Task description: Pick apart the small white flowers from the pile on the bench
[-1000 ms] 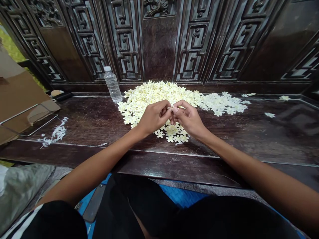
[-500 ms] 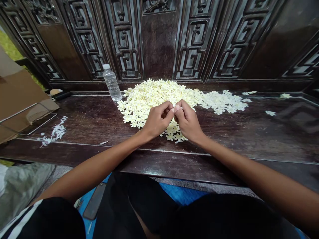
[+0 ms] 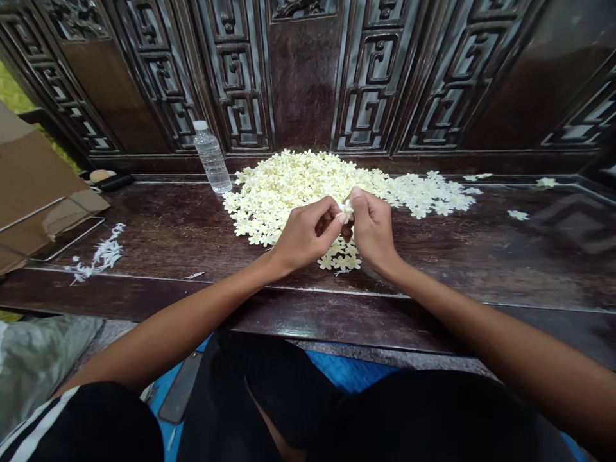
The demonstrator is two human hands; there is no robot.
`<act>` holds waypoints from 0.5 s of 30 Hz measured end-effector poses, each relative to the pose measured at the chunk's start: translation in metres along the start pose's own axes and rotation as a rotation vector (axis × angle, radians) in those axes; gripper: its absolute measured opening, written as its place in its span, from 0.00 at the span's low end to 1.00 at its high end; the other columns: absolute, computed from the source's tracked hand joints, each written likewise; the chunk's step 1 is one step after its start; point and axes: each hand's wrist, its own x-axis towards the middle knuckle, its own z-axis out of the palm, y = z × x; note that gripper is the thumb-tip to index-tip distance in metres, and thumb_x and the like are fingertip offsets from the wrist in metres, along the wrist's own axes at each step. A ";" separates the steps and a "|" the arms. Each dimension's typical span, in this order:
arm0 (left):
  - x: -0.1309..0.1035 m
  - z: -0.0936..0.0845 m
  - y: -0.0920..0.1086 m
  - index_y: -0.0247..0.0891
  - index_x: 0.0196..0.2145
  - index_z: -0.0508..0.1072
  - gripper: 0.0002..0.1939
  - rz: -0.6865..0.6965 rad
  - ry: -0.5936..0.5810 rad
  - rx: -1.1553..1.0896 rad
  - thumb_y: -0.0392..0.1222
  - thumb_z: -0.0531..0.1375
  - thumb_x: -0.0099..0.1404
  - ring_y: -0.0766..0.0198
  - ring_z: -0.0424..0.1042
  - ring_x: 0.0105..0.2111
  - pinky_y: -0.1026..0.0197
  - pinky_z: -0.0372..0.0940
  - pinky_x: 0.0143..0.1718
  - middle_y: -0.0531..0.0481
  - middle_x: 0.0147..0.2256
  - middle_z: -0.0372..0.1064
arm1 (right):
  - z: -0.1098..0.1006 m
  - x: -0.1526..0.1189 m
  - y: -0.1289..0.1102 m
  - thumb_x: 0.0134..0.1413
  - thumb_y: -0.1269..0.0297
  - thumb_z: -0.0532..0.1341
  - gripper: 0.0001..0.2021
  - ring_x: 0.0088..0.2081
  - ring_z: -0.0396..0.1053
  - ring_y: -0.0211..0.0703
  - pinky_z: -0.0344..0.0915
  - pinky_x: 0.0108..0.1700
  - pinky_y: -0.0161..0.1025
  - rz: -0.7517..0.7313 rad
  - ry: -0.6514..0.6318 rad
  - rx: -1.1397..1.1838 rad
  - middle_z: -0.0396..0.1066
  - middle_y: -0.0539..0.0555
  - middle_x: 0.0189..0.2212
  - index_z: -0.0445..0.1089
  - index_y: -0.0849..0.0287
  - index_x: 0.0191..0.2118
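Between my fingertips is a small pale flower [image 3: 345,210], held over the front of a broad heap of white-yellow flowers [image 3: 293,183]. My left hand [image 3: 308,230] pinches it from the left with thumb and forefinger. From the right, my right hand [image 3: 373,224] has its thumb raised beside the flower and its fingers curled, partly hidden behind it. Both hands are closed and nearly touch at the flower. A few loose flowers [image 3: 339,262] lie on the dark wooden bench [image 3: 457,256] below my hands.
A clear water bottle [image 3: 212,160] stands left of the heap. Thin white strips [image 3: 103,256] are piled near a cardboard box [image 3: 43,186] with a wire frame. Carved wooden panels [image 3: 303,83] rise behind the bench. A phone [image 3: 180,388] lies on blue sheeting below.
My right hand has shifted slightly right and its thumb has lifted, so the flower between my hands now shows. The view has moved slightly.
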 end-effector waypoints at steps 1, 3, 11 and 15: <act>0.000 -0.001 -0.001 0.39 0.34 0.67 0.09 0.014 -0.001 0.011 0.41 0.59 0.73 0.69 0.64 0.26 0.63 0.60 0.28 0.55 0.26 0.66 | -0.001 0.001 -0.001 0.68 0.35 0.56 0.28 0.20 0.57 0.40 0.54 0.22 0.40 0.010 -0.011 0.033 0.56 0.48 0.19 0.58 0.53 0.27; 0.002 -0.002 -0.002 0.40 0.34 0.67 0.09 0.025 0.012 0.030 0.42 0.59 0.74 0.69 0.62 0.25 0.63 0.59 0.28 0.55 0.26 0.65 | -0.003 0.002 -0.004 0.69 0.36 0.56 0.26 0.20 0.58 0.40 0.56 0.21 0.40 -0.005 -0.043 0.080 0.58 0.48 0.20 0.61 0.53 0.29; 0.008 -0.011 -0.011 0.40 0.32 0.63 0.11 -0.029 0.053 0.067 0.42 0.58 0.72 0.68 0.59 0.25 0.61 0.55 0.28 0.56 0.25 0.61 | -0.013 0.010 -0.009 0.71 0.51 0.60 0.13 0.27 0.65 0.41 0.61 0.29 0.41 -0.255 -0.147 -0.173 0.69 0.50 0.29 0.71 0.54 0.40; 0.010 -0.013 -0.012 0.40 0.30 0.61 0.11 -0.071 0.055 0.088 0.41 0.58 0.69 0.67 0.60 0.27 0.61 0.54 0.29 0.55 0.26 0.62 | -0.019 0.017 -0.015 0.69 0.58 0.62 0.09 0.32 0.69 0.42 0.64 0.32 0.40 -0.376 -0.174 -0.369 0.73 0.53 0.32 0.72 0.55 0.37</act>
